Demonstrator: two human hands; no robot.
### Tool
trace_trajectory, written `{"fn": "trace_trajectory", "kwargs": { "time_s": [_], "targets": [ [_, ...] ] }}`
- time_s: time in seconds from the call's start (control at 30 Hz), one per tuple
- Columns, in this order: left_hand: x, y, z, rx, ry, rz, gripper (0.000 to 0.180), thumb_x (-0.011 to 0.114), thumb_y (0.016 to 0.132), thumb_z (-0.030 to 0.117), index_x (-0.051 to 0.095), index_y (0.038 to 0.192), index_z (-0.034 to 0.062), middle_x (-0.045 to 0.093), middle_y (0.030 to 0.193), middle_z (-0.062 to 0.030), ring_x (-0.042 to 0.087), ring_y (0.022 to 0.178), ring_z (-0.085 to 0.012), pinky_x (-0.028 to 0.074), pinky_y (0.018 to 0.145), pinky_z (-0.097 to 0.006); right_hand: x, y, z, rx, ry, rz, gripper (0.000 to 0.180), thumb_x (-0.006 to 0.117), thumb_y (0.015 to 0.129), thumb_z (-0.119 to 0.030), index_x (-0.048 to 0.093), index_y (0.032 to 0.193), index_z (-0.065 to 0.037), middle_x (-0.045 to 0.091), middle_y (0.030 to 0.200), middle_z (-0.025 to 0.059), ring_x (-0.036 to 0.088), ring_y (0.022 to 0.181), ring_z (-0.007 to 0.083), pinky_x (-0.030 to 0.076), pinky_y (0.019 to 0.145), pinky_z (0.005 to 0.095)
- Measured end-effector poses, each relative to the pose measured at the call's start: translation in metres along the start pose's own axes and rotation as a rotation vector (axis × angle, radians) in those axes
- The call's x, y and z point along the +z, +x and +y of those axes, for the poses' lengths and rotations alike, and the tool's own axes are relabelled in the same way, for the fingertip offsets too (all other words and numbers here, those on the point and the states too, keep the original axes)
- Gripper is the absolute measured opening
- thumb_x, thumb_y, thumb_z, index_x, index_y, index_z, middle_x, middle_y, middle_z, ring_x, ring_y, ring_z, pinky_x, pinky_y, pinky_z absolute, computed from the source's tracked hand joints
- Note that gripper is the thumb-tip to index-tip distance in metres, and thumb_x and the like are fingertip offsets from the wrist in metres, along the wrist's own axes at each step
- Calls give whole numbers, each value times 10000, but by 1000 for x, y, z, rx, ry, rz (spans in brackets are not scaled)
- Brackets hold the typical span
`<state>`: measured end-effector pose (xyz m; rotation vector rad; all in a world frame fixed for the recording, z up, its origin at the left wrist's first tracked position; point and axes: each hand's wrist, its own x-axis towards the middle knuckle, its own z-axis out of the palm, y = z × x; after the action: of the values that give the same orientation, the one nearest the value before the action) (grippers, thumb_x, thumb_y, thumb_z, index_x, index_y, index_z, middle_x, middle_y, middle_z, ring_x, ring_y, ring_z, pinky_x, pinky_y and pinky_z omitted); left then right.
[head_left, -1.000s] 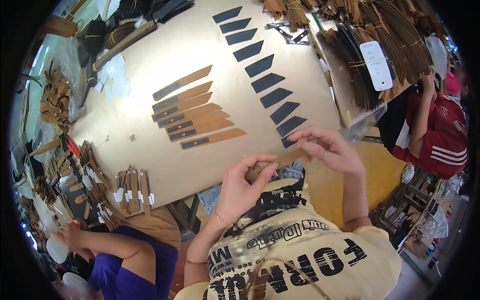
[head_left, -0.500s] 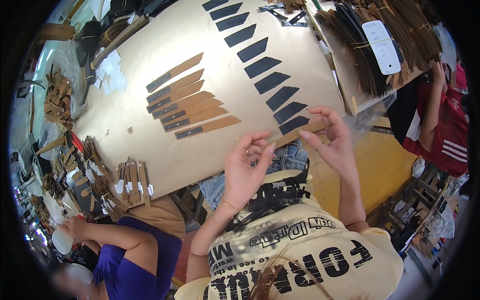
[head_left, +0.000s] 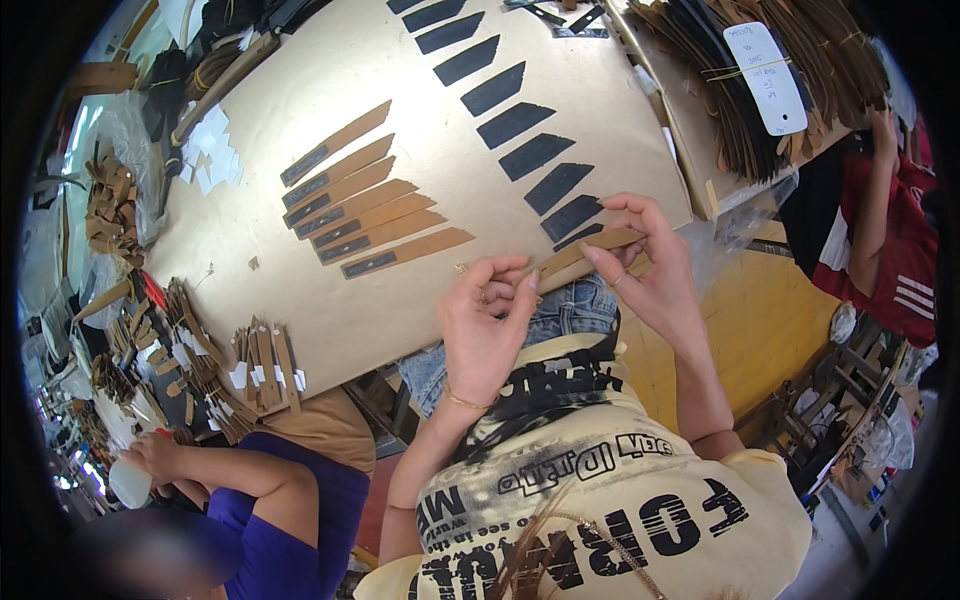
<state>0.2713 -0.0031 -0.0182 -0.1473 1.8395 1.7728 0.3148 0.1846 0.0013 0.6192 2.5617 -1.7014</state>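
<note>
A brown leather strip (head_left: 570,262) spans the gap between my hands at the table's near edge. My left hand (head_left: 482,325) pinches its left end between thumb and fingers. At the other end, my right hand (head_left: 648,265) grips it, thumb on the near face. Just beyond the strip lies the closest black slant-cut piece (head_left: 572,220); another black piece behind the strip is mostly covered. These belong to a slanting row of several black pieces running away from me. Left of that row, several brown strips (head_left: 420,245) lie side by side, each with a dark rectangle at its left end.
The table (head_left: 370,330) has a pale covering. Bundled brown and black strips (head_left: 690,90) with a white tag (head_left: 765,80) lie at far right. More strips (head_left: 265,365) sit at the left edge. One person in purple (head_left: 300,500) works at left, another in red (head_left: 900,240) at right.
The strip has tilted and lifted slightly in my hands and now covers more of the nearest black piece. Both hands keep hold of it. The whole view has shifted a little.
</note>
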Motion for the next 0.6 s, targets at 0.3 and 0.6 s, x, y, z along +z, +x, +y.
{"fn": "trace_trajectory", "kwargs": {
  "time_s": [0.3, 0.6],
  "targets": [
    [0, 2, 5, -18, 81, -22, 209, 672, 907, -16, 605, 1093, -85, 640, 874, -79, 647, 740, -85, 555, 660, -200, 0, 1, 1, 1, -6, -4, 438, 747, 842, -27, 525, 1218, -51, 631, 861, -4, 516, 679, 39, 409, 589, 194],
    [3, 1, -1, 11, 102, 26, 123, 690, 873, -15, 671, 990, -45, 660, 854, -86, 643, 688, -84, 542, 607, -213, 0, 2, 0, 21, -6, -8, 447, 748, 832, -28, 515, 1213, -56, 637, 855, -3, 517, 677, 41, 409, 590, 193]
  ]
}}
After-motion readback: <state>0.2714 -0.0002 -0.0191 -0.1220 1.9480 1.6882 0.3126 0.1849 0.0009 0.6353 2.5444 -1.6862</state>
